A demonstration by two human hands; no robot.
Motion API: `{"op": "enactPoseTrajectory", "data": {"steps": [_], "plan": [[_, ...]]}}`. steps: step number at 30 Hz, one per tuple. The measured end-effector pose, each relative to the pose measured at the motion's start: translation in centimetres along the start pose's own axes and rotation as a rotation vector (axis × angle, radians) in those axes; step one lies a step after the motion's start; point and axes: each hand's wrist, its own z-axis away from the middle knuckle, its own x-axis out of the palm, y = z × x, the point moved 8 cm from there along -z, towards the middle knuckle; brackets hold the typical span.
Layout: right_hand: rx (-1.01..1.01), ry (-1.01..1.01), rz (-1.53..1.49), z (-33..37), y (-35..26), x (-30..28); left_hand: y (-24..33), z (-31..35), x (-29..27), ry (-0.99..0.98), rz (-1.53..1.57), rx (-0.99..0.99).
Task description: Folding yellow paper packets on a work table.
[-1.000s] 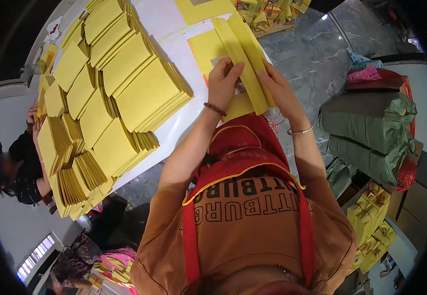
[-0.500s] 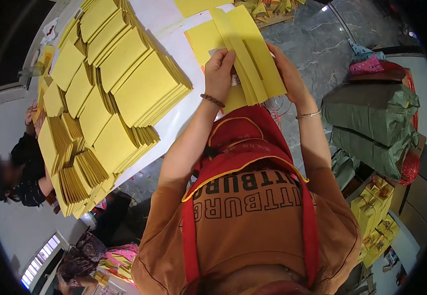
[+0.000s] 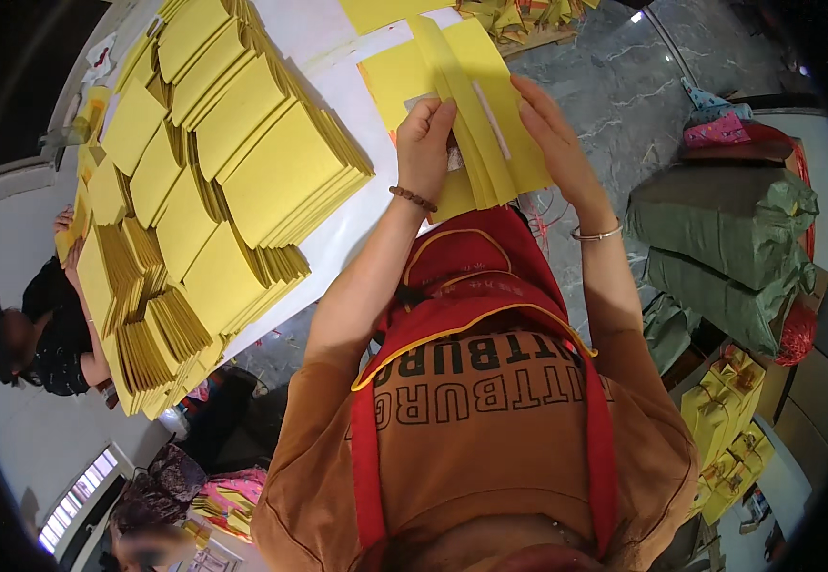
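A yellow paper piece (image 3: 519, 114) with raised upright folds lies at the near right edge of the white table. My left hand (image 3: 424, 148) is closed on its folded flap, thumb on top and fingers curled around. My right hand (image 3: 564, 153) lies along the sheet's right edge, fingers stretched out and touching the paper. Between the fold and that hand runs a narrow pale strip (image 3: 491, 120). Under the fold, more yellow paper (image 3: 385, 81) with an orange left edge shows, along with a greyish patch partly hidden by my left hand.
Stacks of folded yellow paper (image 3: 271, 162) cover the white table (image 3: 338, 91) to my left. A co-worker in black (image 3: 47, 329) handles yellow paper at the far left; another person is at lower left. Green wrapped bundles (image 3: 719, 229) and tied yellow packs (image 3: 724, 419) stand at right.
My right hand has moved slightly up and left over the sheet's edge, its fingers straighter. The strip beside the fold looked dark before and is pale now. My left hand keeps its grip.
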Motion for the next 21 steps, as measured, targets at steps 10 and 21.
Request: {"op": "enactPoseTrajectory", "data": {"steps": [10, 21], "plan": [[0.179, 0.108, -0.627, -1.3, 2.2, 2.9, 0.5, 0.2, 0.3, 0.04, 0.006, -0.003], [0.074, -0.059, -0.221, -0.2, 0.5, 4.6, 0.6, 0.0, 0.6, 0.01, 0.112, -0.041]]}}
